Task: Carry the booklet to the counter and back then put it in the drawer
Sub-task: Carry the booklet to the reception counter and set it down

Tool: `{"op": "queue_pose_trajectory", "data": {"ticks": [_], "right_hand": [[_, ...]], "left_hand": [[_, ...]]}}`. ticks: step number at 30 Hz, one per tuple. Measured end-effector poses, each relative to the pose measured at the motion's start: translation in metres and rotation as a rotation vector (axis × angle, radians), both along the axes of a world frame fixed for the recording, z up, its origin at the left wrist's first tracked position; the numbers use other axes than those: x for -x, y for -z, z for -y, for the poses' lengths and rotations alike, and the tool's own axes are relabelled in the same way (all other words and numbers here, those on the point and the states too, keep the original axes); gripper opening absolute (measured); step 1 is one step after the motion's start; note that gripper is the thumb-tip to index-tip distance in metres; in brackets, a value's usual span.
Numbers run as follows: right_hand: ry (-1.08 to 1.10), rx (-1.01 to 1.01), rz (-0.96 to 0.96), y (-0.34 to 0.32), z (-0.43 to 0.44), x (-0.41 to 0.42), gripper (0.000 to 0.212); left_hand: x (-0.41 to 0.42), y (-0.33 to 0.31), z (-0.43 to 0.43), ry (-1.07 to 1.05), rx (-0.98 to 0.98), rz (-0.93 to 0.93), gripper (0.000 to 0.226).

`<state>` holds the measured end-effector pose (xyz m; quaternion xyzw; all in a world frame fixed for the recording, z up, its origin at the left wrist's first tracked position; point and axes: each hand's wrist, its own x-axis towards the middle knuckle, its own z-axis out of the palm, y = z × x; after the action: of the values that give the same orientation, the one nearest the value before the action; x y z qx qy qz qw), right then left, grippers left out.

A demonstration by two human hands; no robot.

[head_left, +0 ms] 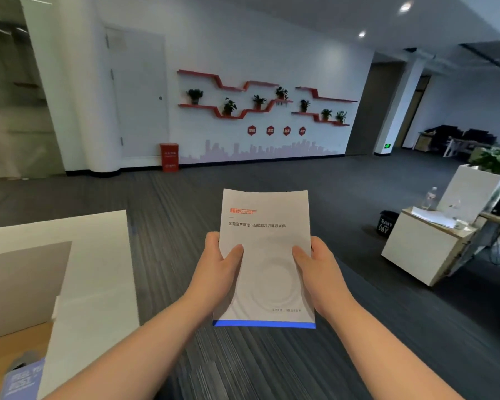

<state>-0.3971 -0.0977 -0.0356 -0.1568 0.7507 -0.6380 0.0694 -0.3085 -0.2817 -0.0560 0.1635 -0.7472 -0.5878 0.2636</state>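
Note:
The booklet (267,215) is white with an orange logo, a line of dark text and a blue strip along its bottom edge. I hold it flat in front of me at waist height, cover up. My left hand (218,267) grips its left edge with the thumb on the cover. On the opposite edge, my right hand (319,269) grips the same way. No drawer can be made out in view.
A white counter-like partition (98,255) with a wooden desk behind it stands close on my left. A white cabinet (425,249) with papers and a bottle, a white planter (474,189) and a black bin (387,222) are at the right. Grey carpet (243,177) stretches ahead to a wall with red shelves.

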Motion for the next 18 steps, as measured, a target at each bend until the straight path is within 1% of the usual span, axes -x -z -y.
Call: {"op": "queue_pose_trajectory", "data": {"ticks": [4, 11, 16, 18], "right_hand": [[0.023, -0.021, -0.04, -0.011, -0.001, 0.072, 0.01], [-0.012, -0.031, -0.041, -0.001, 0.015, 0.206, 0.01], [-0.126, -0.038, -0.054, -0.004, 0.048, 0.311, 0.015], [-0.178, -0.041, -0.06, -0.01, 0.067, 0.35, 0.014]], "left_hand": [[0.076, -0.01, -0.001, -0.006, 0.009, -0.01, 0.015], [0.199, -0.005, 0.01, -0.057, 0.021, 0.014, 0.016], [0.283, -0.011, 0.028, -0.176, 0.018, 0.022, 0.016], [0.311, -0.016, 0.039, -0.226, 0.014, 0.033, 0.015]]}}
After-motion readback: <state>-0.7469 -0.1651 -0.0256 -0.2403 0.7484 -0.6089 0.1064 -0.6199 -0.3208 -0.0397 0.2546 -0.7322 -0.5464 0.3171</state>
